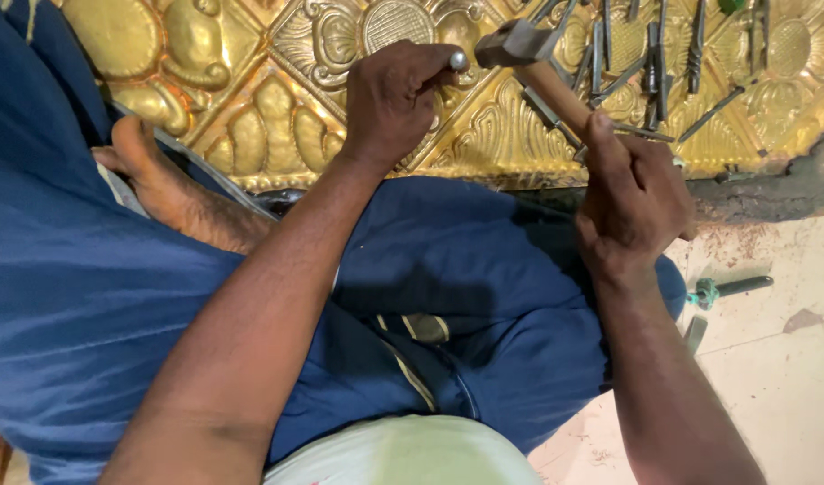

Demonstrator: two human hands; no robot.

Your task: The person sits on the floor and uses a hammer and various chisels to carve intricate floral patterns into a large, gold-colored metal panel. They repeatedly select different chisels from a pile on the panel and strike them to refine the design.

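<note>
My left hand [396,97] is closed around a thin steel punch [458,60], whose shiny round top sticks out above my fingers. It stands on an embossed golden metal sheet [277,117] with raised floral and figure patterns. My right hand [635,199] grips the wooden handle of a hammer [520,45]. The hammer's grey metal head hangs just right of the punch top, very close to it. My bare foot [156,171] rests on the sheet's near edge at left.
Several dark steel punches and chisels [650,63] lie on the sheet at the upper right. A tool with green wrapping [726,289] lies on the pale floor at right. Blue cloth [466,296] covers my lap and legs.
</note>
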